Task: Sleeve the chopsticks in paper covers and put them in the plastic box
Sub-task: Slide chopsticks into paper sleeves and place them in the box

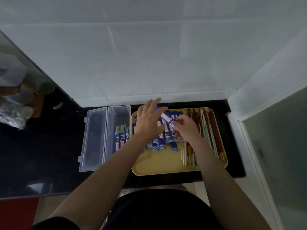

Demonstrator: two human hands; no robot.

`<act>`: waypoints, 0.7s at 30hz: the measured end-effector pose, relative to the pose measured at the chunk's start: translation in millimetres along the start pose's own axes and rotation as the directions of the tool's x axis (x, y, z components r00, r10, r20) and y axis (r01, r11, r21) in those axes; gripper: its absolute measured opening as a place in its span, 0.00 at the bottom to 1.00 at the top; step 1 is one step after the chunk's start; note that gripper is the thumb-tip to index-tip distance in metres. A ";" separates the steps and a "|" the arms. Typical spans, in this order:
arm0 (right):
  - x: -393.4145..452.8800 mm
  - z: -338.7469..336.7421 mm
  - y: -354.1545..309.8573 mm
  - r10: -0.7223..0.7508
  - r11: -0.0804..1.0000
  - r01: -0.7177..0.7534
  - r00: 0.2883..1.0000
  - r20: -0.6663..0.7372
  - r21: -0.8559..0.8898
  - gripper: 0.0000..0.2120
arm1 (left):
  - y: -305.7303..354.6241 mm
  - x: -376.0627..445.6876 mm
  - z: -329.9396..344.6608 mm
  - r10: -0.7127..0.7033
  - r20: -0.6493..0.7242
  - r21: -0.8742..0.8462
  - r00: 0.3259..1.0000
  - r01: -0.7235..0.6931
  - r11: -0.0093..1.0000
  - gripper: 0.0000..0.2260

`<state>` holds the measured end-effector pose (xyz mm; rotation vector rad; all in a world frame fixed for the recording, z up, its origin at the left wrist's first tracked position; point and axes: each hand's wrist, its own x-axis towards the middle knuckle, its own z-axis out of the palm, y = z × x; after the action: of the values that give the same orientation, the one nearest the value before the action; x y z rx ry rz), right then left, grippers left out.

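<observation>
Fig.: picking a paper cover. My left hand (148, 121) lies flat, fingers straight, over the pile of blue covers (162, 138) on the yellow tray (157, 165), prob. to pin the rest down. My right hand (184, 127) pinches one cover (167, 117) at its end, lifting it off. Bare chopsticks (207, 130) lie at tray's right, near that hand. Plastic box (118, 123), lid open, sits just left w/ sleeved pairs (121, 137) inside.

left hand (148, 121) hides cover pile (162, 140) | right grip blurred
</observation>
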<state>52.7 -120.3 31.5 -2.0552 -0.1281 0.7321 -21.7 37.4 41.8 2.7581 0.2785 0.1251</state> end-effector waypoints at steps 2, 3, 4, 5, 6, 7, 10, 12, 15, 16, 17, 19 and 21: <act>-4.5 -11.8 -1.9 -0.026 0.998 0.025 1.000 0.003 0.052 0.06 | 23.0 6.5 7.3 0.098 0.135 0.126 0.986 -0.115 0.985 0.28; -6.8 -16.8 -2.1 -0.020 0.998 0.020 1.000 -0.005 0.068 0.06 | 31.0 8.8 10.7 0.104 0.184 0.167 0.978 -0.135 0.977 0.26; -8.2 -22.1 -0.6 -0.014 0.997 0.015 1.000 -0.012 0.077 0.07 | 37.7 10.6 13.7 0.083 0.224 0.189 0.971 -0.126 0.974 0.22; -10.3 -30.0 3.1 -0.012 0.997 0.013 1.000 -0.020 0.082 0.08 | 45.5 13.0 16.3 0.047 0.255 0.195 0.966 -0.099 0.976 0.20; -11.4 -36.1 7.6 -0.010 0.996 0.013 1.000 -0.025 0.083 0.07 | 49.4 14.6 19.0 0.005 0.277 0.199 0.961 -0.063 0.978 0.19; -12.6 -42.3 12.2 -0.006 0.996 0.008 0.999 -0.033 0.085 0.07 | 52.4 15.3 22.3 -0.025 0.292 0.216 0.956 -0.040 0.976 0.19; -10.4 -66.4 34.9 0.043 0.995 -0.031 0.991 -0.124 0.097 0.05 | 64.9 14.7 29.8 -0.067 0.298 0.240 0.952 -0.007 0.971 0.19; -6.0 -85.0 56.9 0.105 0.993 -0.092 0.971 -0.213 0.071 0.05 | 74.3 15.6 40.2 -0.139 0.310 0.110 0.941 0.109 0.988 0.17; 0.4 -93.0 86.9 0.182 0.957 -0.229 0.952 -0.247 -0.178 0.06 | 74.8 14.8 53.8 -0.279 0.367 -0.284 0.887 0.393 0.875 0.13; -1.4 -97.6 97.8 0.209 0.915 -0.279 0.946 -0.248 -0.292 0.06 | 80.6 14.5 58.7 -0.325 0.413 -0.428 0.851 0.496 0.755 0.13; -3.4 -100.5 107.1 0.239 0.867 -0.320 0.939 -0.247 -0.381 0.08 | 86.0 13.6 62.2 -0.366 0.474 -0.544 0.801 0.593 0.594 0.13; -7.7 -100.3 121.4 0.279 0.794 -0.369 0.927 -0.250 -0.482 0.14 | 95.0 9.9 65.7 -0.396 0.590 -0.644 0.704 0.706 0.295 0.10; -11.9 -98.7 129.2 0.269 0.764 -0.377 0.924 -0.273 -0.523 0.17 | 99.9 8.3 72.9 -0.407 0.643 -0.647 0.649 0.744 0.164 0.10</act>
<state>72.6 -271.1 -27.0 -2.7604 0.1425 0.7701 13.0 -77.5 10.9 1.3556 0.8958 -0.3264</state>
